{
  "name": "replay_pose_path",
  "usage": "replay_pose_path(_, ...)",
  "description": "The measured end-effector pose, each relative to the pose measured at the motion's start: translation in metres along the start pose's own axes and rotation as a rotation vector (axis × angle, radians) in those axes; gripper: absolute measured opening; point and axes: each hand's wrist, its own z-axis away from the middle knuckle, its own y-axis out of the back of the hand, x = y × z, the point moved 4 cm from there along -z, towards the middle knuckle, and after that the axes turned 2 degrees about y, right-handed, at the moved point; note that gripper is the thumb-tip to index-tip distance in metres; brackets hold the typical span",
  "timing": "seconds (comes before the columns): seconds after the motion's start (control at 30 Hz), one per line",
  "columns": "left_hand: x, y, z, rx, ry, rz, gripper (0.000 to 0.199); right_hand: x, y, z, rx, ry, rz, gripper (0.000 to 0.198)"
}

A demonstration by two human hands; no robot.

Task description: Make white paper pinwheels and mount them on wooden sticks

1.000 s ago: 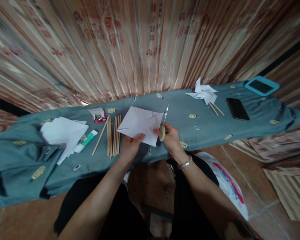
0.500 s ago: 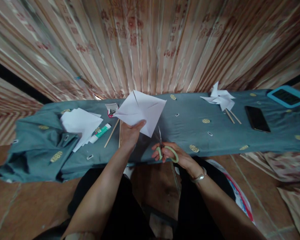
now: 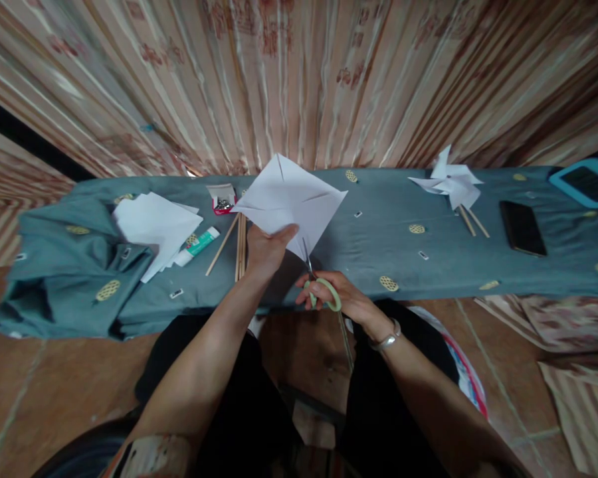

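Note:
My left hand (image 3: 270, 249) pinches a white square sheet of paper (image 3: 294, 189) near its lower left side, thumb on top. Slits run inward from the paper's top, left and right corners. In my right hand (image 3: 331, 292) is a pair of scissors (image 3: 323, 285) with pale green handles, fingers through the loops. The blades point up and lie at the paper's bottom corner, one of them over its face. Behind my left hand, several thin wooden sticks (image 3: 241, 247) lie on the cloth.
A grey-green cloth (image 3: 379, 232) covers the table. To the left are white paper sheets (image 3: 152, 219), a glue stick (image 3: 198, 246) and a small red box (image 3: 222, 202) of metal pieces. On the right lie a paper pinwheel (image 3: 453, 182), a black phone (image 3: 523, 228) and a blue-framed tablet (image 3: 588, 182).
The scissors have come up to the paper's bottom corner, from just beside and below it. The paper is turned slightly, still in my left hand. The whole view has shifted a little.

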Motion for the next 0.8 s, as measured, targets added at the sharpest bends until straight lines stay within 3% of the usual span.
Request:
replay_pose_path(0.23,0.0,0.0,0.0009,0.001,-0.019,-0.065,0.025,-0.0009,0.0002,0.0001,-0.005,0.0,-0.007,0.069)
replay_pose_path(0.47,0.0033,-0.0011,0.0024,0.001,-0.005,-0.087,0.04,-0.0036,-0.0007,0.0002,-0.002,-0.007,-0.003,0.068)
replay_pose_path(0.8,0.0019,-0.0013,0.0021,-0.013,-0.002,-0.093,0.035,-0.0014,0.0006,0.0007,-0.003,0.006,0.023,0.065)
